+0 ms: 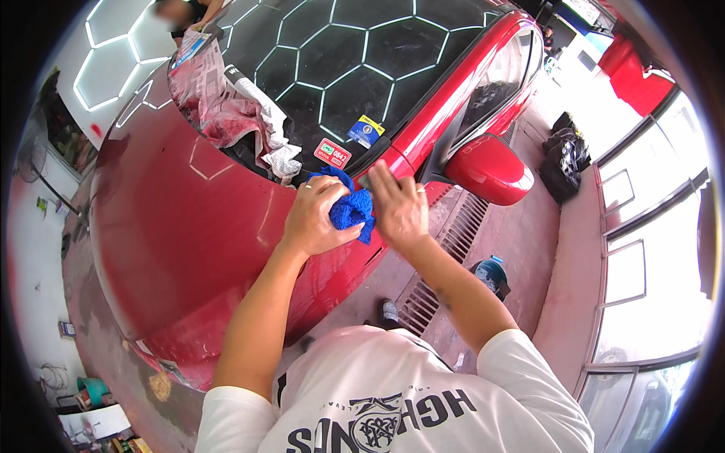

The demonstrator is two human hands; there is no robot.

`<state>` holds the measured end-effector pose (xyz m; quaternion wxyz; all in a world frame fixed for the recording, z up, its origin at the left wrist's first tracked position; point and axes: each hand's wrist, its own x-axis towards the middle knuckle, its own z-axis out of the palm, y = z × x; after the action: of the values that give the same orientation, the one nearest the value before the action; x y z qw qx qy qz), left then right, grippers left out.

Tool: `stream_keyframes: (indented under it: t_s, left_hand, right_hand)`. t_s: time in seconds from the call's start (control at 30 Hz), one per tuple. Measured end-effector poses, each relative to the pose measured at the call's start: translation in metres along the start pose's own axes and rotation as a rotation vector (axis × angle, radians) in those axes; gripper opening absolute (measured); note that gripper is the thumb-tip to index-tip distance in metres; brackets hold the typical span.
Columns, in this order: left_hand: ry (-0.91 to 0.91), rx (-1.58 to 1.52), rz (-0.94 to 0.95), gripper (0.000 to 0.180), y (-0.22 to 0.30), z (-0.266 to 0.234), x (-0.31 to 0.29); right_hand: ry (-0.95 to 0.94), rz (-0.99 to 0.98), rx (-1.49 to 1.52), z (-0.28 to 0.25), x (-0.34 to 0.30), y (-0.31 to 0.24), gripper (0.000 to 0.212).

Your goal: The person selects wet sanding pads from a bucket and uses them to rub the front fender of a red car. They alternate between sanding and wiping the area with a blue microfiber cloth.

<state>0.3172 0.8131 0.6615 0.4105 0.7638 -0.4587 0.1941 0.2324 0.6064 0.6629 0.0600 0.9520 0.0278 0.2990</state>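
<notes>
My left hand is closed around a bunched blue microfibre cloth, just above the red car's fender. Beside it, my right hand presses its fingers down on the red bodywork near the lower corner of the windshield. A small greyish edge shows next to those fingers; what it belongs to is too small to make out. Two stickers, one red and white and one blue and yellow, are on the glass near my hands.
Crumpled newspaper covers the windshield's base. To the right, the red side mirror juts out above a floor drain grate. A bucket and black bags stand on the floor. Another person is beyond the car.
</notes>
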Motion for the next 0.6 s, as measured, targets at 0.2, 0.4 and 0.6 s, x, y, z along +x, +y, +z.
stream_keyframes:
  t_s: [0.2,0.4,0.6]
  left_hand:
    - [-0.036,-0.075,-0.035,0.053,-0.001,-0.006,-0.001]
    - [0.009,-0.103,-0.037,0.052,-0.002,-0.006,-0.002]
    - [0.022,-0.103,-0.047,0.051,-0.007,-0.006,-0.005]
  right_hand:
    - [-0.034,0.019,-0.058,-0.013,0.016,0.026,0.053]
    - [-0.016,-0.007,-0.059,-0.015,0.013,0.02,0.054]
    - [-0.054,-0.087,-0.067,-0.008,0.0,-0.01,0.054]
